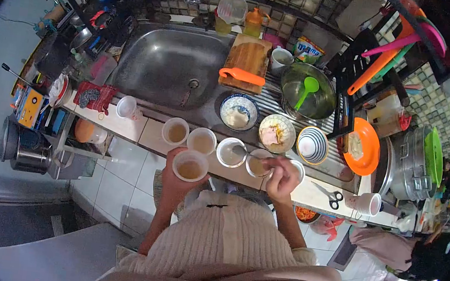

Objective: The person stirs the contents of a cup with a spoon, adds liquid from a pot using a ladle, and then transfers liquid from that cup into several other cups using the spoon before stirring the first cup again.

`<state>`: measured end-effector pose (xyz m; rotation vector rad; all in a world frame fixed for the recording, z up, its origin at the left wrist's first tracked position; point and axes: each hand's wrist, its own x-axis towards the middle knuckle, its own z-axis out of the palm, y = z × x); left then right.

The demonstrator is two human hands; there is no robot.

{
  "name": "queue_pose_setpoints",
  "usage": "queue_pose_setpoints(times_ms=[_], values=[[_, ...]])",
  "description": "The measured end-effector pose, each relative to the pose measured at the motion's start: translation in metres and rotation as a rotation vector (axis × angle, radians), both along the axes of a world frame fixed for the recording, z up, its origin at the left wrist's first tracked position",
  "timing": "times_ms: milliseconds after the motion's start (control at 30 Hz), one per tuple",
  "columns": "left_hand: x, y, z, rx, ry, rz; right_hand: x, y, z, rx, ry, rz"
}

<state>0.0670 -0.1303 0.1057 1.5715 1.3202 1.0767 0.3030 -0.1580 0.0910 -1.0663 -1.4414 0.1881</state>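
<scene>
My left hand (174,185) is wrapped round a white plastic cup (190,167) with cloudy brownish liquid, in front of the counter edge. My right hand (282,180) is closed on a spoon (241,151), whose bowl end is over a cup of pale liquid (231,153). Two more filled cups, one at the left (175,131) and one beside it (202,140), stand behind the held cup. Another filled cup (257,165) is next to my right hand, and a further cup (297,171) is partly hidden behind that hand.
Behind the cups are a blue-rimmed bowl (239,112), a patterned bowl (276,134), a striped bowl (313,145) and an orange plate (362,147). Scissors (334,198) and stacked cups (366,203) lie at the right. A sink (162,62) is behind.
</scene>
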Motion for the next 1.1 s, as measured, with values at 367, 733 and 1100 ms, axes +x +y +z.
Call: queue_pose_setpoints(times_ms=[367, 733, 1100], values=[[0.008, 0.003, 0.012, 0.112, -0.079, 0.040, -0.015, 0.019, 0.012, -0.150, -0.092, -0.074], [0.009, 0.006, 0.010, 0.109, -0.063, -0.015, -0.023, 0.039, 0.018, -0.291, -0.329, 0.135], [0.005, 0.005, 0.003, 0.097, -0.074, -0.010, -0.024, 0.040, 0.027, -0.268, -0.245, 0.208]])
